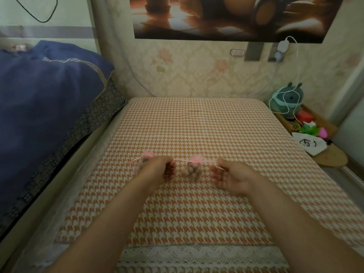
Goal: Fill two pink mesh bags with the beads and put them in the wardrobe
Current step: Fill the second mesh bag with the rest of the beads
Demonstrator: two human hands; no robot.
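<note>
Fingers (171, 168) of the left hand (157, 170): curled in, pinching one end of a pink drawstring (209, 161). Thumb and forefinger of the right hand (230, 178) pinch the other end, with the remaining fingers loosely spread. The cord runs taut between the two hands.

Houndstooth cover (197, 125): orange and white, lace-edged on the near side. It bears both bags.

Blue quilt (49, 91): heaped at the left, well apart from the work.

Plush toy (285, 103): far right, off the cover, with a white cable draped over it.

Centre bag (190, 168): pink mesh, resting on the cover between the hands. Its neck is gathered into a frill on the taut cord.

Left bag (144, 160): just beyond the left hand and partly hidden by it. The neck is gathered and a ribbon tail trails to the left.

Beads (194, 175): brownish, packed inside the centre bag, with more showing faintly through the left one. No loose beads can be made out on the cover.

Progress, as a judgement: filling looks complete for both bags. The left bag appears closed, and the centre bag is being cinched. Both bags have yet to be put away, and no wardrobe is in view.
</note>
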